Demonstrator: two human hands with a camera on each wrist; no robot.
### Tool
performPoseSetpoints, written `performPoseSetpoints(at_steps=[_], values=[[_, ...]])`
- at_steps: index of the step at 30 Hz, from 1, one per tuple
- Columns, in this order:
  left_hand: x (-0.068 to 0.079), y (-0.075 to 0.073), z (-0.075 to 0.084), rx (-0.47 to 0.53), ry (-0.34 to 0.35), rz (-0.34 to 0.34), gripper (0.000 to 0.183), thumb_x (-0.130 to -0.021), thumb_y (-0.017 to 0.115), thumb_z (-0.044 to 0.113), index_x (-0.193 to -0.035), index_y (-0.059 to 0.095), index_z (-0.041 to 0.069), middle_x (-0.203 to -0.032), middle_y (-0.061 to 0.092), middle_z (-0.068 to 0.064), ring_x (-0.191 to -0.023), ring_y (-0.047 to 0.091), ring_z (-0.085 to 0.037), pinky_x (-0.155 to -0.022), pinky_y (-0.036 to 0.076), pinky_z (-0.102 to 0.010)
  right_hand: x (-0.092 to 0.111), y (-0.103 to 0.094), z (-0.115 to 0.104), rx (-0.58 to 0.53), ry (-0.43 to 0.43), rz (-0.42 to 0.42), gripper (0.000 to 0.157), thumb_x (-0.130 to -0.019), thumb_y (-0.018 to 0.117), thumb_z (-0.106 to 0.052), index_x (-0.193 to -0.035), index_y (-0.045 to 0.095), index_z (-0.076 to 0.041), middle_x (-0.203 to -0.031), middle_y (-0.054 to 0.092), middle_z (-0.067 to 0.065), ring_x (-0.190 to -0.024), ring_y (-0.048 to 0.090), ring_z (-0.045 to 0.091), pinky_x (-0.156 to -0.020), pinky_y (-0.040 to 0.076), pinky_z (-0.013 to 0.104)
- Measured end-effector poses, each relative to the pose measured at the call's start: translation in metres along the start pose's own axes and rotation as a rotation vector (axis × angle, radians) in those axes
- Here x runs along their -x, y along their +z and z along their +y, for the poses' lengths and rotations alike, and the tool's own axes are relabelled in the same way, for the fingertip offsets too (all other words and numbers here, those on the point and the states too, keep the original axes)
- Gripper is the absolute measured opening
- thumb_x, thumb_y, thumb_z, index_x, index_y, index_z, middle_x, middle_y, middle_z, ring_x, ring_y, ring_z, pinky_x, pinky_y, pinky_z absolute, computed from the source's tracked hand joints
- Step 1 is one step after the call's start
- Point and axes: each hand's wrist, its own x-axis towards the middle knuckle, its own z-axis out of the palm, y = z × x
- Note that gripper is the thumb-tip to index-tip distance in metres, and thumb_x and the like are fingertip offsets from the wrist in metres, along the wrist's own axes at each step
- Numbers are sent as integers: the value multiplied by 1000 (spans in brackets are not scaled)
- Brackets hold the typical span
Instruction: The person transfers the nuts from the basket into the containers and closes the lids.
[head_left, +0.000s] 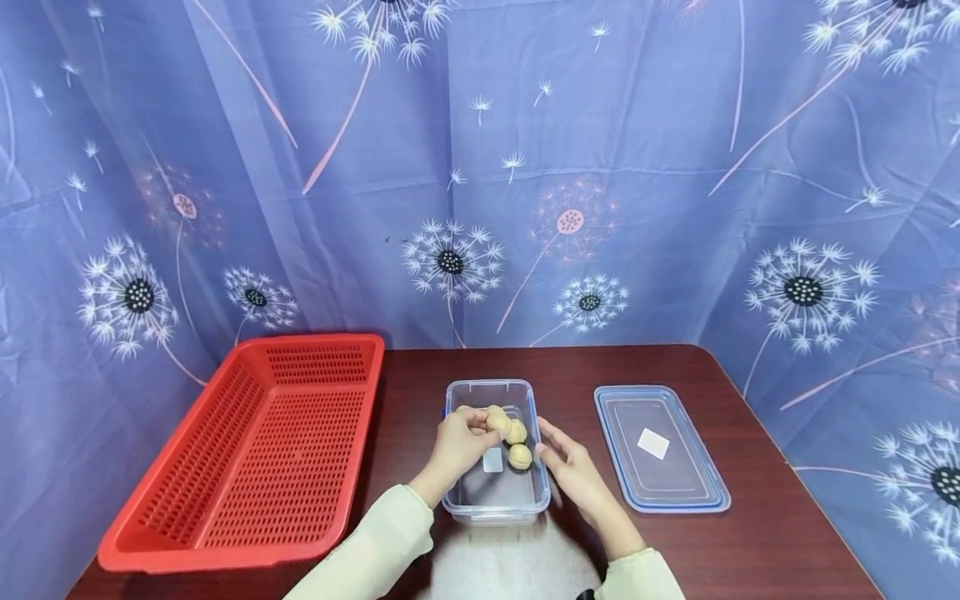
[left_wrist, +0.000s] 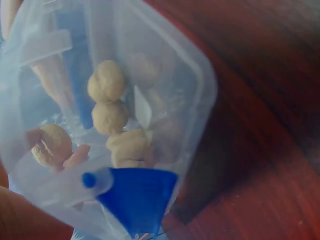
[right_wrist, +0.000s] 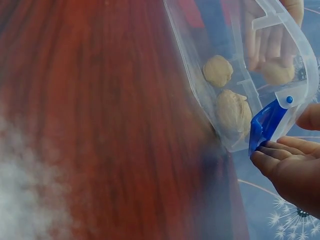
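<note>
A clear plastic box (head_left: 491, 504) with blue side clips (left_wrist: 137, 197) stands on the table and contains several walnuts (head_left: 520, 457). Above its interior, my left hand (head_left: 456, 446) pinches one walnut (head_left: 497, 419) between thumb and fingers. Seen through the box wall in the left wrist view, that held walnut (left_wrist: 52, 145) is separate from the others. My right hand (head_left: 576, 473) is at the box's right side. Its fingertips touch the blue clip (right_wrist: 268, 122) there, with the thumb near the rim.
A large red plastic basket (head_left: 352, 467) stands to the left of the box. To the right lies a clear lid (head_left: 660, 483) with a blue seal and a white label (head_left: 653, 443). A blue dandelion-patterned curtain (head_left: 510, 100) hangs behind the dark red table (head_left: 780, 533).
</note>
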Motion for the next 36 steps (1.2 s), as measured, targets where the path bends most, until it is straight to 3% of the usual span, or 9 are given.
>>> performPoseSetpoints(at_steps=[12, 17, 19, 22, 28, 32, 36], values=[[4, 4, -6, -75, 101, -42, 27, -72, 80, 3, -93, 67, -9, -82, 69, -13, -71, 66, -19, -65, 54, -21, 5, 3, 0, -13, -5, -6, 48, -97, 52, -4, -143, 40, 2, -142, 45, 22, -129, 45, 34, -102, 41, 35], [4, 3, -10, -37, 119, -37, 30, -74, 77, 1, -97, 65, -13, -85, 69, -19, -74, 68, -23, -70, 56, -27, 6, 5, -1, -24, -4, -4, 49, -97, 53, -5, -144, 40, 2, -143, 45, 22, -129, 45, 34, -104, 40, 40], [3, 5, -17, -18, 164, -19, 30, -76, 78, 5, -97, 66, -12, -84, 69, -16, -72, 68, -19, -68, 56, -25, 6, 5, -1, -23, -6, 0, 49, -97, 53, -5, -144, 40, 2, -143, 44, 23, -129, 45, 34, -104, 39, 41], [4, 3, -17, 10, 180, 0, 31, -76, 79, 9, -96, 66, -12, -82, 69, -14, -70, 67, -16, -65, 56, -25, 6, 5, 0, -20, -1, 6, 49, -97, 53, -5, -144, 40, 1, -143, 44, 22, -130, 44, 34, -105, 38, 42], [8, -6, -4, 50, 48, 19, 27, -78, 74, 2, -100, 67, -12, -86, 71, -18, -77, 71, -26, -67, 56, -25, 7, 6, 2, -14, -19, 12, 49, -97, 52, -3, -143, 40, 4, -143, 44, 22, -131, 44, 34, -105, 37, 42], [9, -16, 2, 63, 18, 41, 21, -83, 68, 0, -102, 69, -8, -89, 71, -18, -79, 70, -24, -66, 53, -21, 8, 6, 1, 90, -69, 23, 46, -97, 53, -3, -141, 42, 6, -136, 50, 26, -123, 51, 36, -101, 42, 44], [11, -28, 9, 66, 37, 104, 16, -87, 66, 3, -100, 71, -3, -87, 72, -15, -79, 69, -22, -66, 52, -22, 9, 4, -2, 376, -187, 69, 38, -97, 54, -6, -133, 52, 6, -126, 60, 23, -113, 58, 33, -97, 45, 48]])
